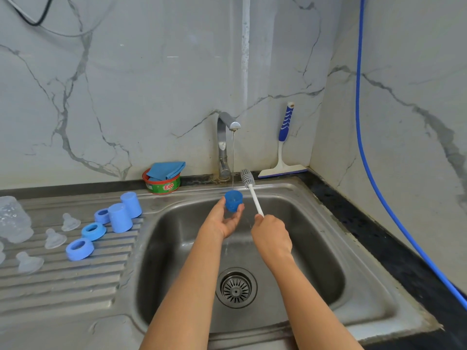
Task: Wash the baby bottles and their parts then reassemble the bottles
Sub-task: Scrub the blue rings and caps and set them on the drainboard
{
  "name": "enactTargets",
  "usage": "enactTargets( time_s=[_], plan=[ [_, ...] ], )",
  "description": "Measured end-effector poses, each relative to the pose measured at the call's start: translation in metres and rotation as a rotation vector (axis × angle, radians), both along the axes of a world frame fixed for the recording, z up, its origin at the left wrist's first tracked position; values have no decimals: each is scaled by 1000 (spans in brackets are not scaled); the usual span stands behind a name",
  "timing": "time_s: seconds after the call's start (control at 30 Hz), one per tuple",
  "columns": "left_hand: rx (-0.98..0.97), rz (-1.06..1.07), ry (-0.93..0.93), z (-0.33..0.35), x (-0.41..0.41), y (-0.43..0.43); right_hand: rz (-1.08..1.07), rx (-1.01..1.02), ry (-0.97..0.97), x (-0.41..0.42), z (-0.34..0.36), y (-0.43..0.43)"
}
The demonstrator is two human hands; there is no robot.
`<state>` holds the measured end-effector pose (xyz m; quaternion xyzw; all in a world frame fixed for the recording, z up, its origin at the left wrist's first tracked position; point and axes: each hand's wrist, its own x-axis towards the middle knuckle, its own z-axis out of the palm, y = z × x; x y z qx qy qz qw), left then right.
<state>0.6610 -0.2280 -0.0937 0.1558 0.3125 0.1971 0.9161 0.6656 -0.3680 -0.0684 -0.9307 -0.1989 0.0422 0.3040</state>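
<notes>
My left hand [226, 219] holds a blue bottle cap [233, 200] mouth-up under the thin stream from the tap [225, 137], above the steel sink [326, 248]. My right hand [271, 234] grips the white handle of a bottle brush [249, 184], whose grey bristle head points up beside the cap. On the drainboard at left stand two more blue caps [125, 210], three blue screw rings [87, 237], three clear teats [54, 238] and a clear bottle [14, 219] lying on its side.
A red-and-green dish soap tub [164, 185] with a blue cloth on top sits behind the sink. A blue-handled squeegee [283, 147] leans in the corner. A blue hose [364, 147] runs down the right wall. The drain strainer [236, 287] lies in the basin.
</notes>
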Motion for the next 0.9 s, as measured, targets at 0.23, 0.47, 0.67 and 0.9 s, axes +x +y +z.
enactTargets(
  time_s=[0.23, 0.47, 0.67, 0.9],
  plan=[
    [52, -4, 43, -1, -9, -4, -1, 23, 0, 0, 0, 1],
    [595, 102, 231, -12, 0, -6, -3, 20, 4, 3, -1, 0],
    [959, 171, 369, -6, -3, -10, 12, 12, 5, 2, -1, 0],
    [642, 199, 242, 3, -17, -13, 63, 80, 27, 2, -2, 0]
  ],
)
